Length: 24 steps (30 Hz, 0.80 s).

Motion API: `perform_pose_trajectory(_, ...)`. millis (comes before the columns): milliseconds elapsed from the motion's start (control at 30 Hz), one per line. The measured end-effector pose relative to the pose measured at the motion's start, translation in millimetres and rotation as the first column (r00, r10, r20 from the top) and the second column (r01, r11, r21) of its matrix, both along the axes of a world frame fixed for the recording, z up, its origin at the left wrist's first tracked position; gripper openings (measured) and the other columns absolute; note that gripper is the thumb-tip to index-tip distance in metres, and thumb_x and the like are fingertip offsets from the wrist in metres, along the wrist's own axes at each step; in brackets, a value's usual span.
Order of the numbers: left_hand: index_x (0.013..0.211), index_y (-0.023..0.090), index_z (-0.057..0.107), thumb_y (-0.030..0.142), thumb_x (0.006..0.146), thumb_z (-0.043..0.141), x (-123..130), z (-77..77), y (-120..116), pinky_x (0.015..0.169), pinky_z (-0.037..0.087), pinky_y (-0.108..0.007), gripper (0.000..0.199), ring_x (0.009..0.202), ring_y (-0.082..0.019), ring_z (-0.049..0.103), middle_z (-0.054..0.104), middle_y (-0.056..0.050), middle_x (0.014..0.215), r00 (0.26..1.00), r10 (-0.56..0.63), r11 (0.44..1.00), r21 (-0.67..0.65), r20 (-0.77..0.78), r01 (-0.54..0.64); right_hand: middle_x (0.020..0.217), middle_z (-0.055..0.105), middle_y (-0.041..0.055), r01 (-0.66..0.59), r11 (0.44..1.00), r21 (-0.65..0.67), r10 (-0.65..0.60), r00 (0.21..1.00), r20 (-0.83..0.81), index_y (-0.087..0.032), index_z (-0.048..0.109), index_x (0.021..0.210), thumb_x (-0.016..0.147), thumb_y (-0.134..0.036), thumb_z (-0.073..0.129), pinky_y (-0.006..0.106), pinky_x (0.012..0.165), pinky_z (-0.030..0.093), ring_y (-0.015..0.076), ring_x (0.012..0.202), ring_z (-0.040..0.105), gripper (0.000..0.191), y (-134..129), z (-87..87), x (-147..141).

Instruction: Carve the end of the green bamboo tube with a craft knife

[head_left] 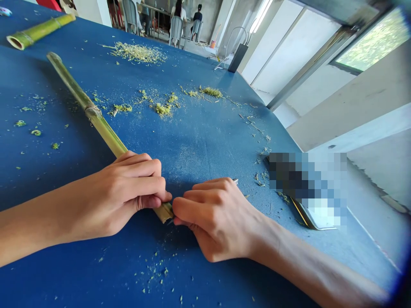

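A split strip of bamboo (107, 130), green with a pale brown node, slants across the blue table from the upper left to my hands. My left hand (133, 190) is closed around its near part, fingers wrapped over the top. Close to the strip's cut end, my right hand (213, 214) is closed in a pinch on a thin metal blade. Most of that blade is covered by the fingers; a silvery bit of metal (235, 181) shows behind the knuckles. The two hands are nearly touching.
A hollow bamboo piece (41, 32) lies at the far left of the blue table (80, 273). Green shavings (163, 109) and a paler pile (138, 52) are scattered about. A partly blurred phone-like object (302, 209) rests by the right edge. People sit on chairs (176, 30) beyond.
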<state>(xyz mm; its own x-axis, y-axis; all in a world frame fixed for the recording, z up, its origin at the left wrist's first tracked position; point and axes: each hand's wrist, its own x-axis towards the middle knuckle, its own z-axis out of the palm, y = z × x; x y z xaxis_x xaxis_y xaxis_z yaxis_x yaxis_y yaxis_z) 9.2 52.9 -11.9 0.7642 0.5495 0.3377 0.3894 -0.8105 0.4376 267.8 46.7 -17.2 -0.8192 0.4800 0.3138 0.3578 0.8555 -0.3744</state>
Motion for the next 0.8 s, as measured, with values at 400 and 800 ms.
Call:
perform_pose_trajectory(400,0.092,0.023,0.063,0.01,0.109,0.053,0.3,-4.7,-0.6,0.086,0.04,-0.028,0.023,0.088,-0.015,0.054,0.062,0.002,0.089,0.995,0.021,0.999,-0.049,0.095,-0.017,0.066,0.059,-0.004,0.062,0.991,0.119,-0.054,0.996,-0.072,-0.022,0.055,0.08,0.11,-0.016,0.046,0.031,0.054,0.029,0.0125,0.056,0.042,0.031,-2.4,-3.7,0.3)
perform_pose_trajectory(800,0.088,0.022,0.063,0.012,0.108,0.053,0.8,5.4,0.5,0.084,0.041,-0.028,0.025,0.083,-0.014,0.057,0.065,0.004,0.085,0.999,0.032,0.999,-0.022,0.025,-0.032,0.07,0.063,-0.0024,0.058,0.998,0.037,-0.058,0.998,-0.006,-0.022,0.057,0.085,0.109,-0.019,0.043,0.03,0.056,0.025,0.0124,0.059,0.048,0.028,-0.8,-2.9,-1.0)
